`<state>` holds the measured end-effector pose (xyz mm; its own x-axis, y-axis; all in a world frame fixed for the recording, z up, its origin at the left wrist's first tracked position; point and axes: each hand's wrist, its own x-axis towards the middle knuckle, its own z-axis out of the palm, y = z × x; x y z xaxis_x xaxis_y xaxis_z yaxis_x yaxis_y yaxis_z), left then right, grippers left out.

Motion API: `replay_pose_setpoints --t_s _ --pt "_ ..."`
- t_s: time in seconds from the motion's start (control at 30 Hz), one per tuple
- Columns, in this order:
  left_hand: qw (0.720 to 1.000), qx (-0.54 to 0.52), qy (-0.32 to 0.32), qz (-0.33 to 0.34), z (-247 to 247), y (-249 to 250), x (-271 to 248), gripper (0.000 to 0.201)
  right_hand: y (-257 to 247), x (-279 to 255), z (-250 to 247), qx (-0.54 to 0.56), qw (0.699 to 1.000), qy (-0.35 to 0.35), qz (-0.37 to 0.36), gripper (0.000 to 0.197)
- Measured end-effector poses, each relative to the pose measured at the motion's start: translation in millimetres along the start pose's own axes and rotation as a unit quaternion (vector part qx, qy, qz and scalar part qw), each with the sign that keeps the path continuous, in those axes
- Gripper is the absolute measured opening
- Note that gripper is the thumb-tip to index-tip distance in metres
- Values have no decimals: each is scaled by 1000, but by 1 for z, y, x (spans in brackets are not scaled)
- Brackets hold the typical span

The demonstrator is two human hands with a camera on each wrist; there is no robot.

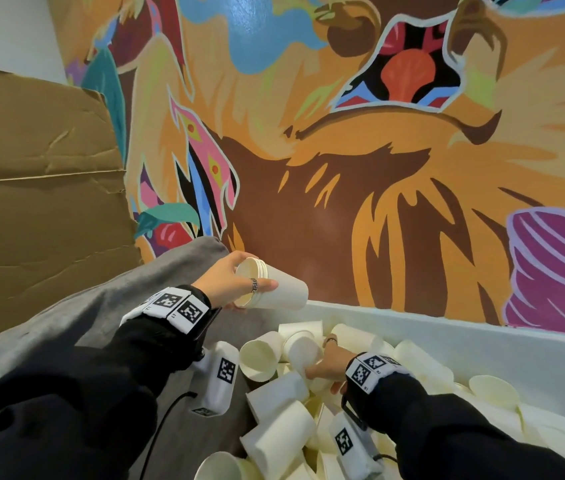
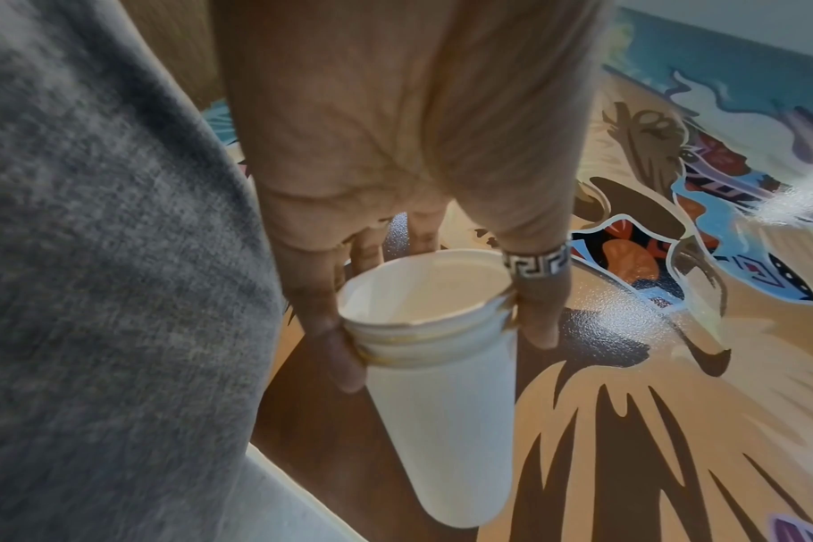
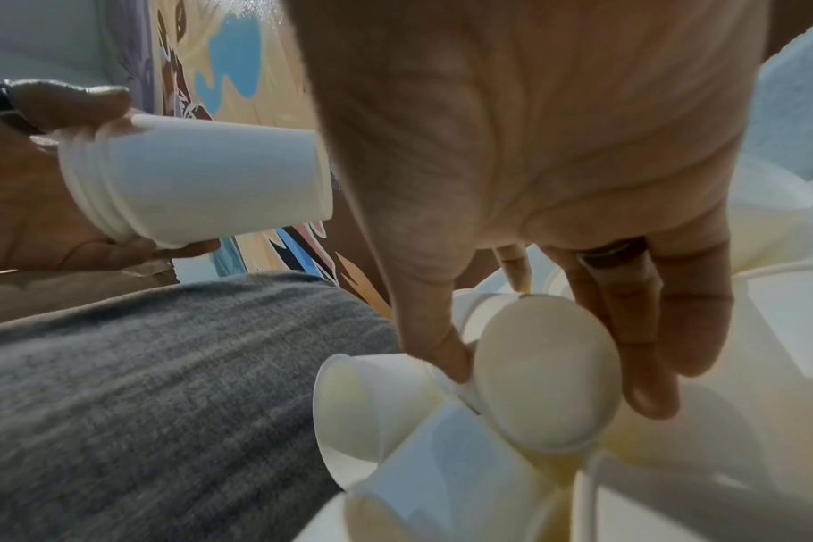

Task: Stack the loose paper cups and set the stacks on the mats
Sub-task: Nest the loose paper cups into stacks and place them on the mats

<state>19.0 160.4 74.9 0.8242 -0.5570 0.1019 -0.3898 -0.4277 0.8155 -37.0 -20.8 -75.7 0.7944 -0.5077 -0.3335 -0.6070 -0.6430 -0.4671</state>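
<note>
My left hand (image 1: 251,289) grips a short stack of nested white paper cups (image 1: 274,289) near its rims, lying sideways in the air above the grey mat (image 1: 66,341). In the left wrist view the stack (image 2: 437,421) shows several rims between thumb and fingers of that hand (image 2: 441,352). My right hand (image 1: 322,367) is down in the pile of loose cups (image 1: 274,427) and pinches one cup (image 1: 303,351) at its base end. The right wrist view shows this cup (image 3: 544,403) base towards the camera, thumb and fingers of the right hand (image 3: 546,370) round it, and the left hand's stack (image 3: 200,176) at upper left.
The loose cups lie heaped in a white bin (image 1: 482,344) against a painted mural wall (image 1: 343,168). A cardboard sheet (image 1: 31,185) leans at the left behind the grey mat. Black-sleeved arms carry tagged wrist units (image 1: 179,306).
</note>
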Motion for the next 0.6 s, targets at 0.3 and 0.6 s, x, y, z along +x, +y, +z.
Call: replay_pose_setpoints --t_s 0.3,0.6 --pt "1000 -5 25 -4 -5 -3 11 59 19 -33 -68 88 987 65 -121 77" --pt "997 -72 -3 -21 8 4 20 61 39 -67 -113 75 965 83 -236 75"
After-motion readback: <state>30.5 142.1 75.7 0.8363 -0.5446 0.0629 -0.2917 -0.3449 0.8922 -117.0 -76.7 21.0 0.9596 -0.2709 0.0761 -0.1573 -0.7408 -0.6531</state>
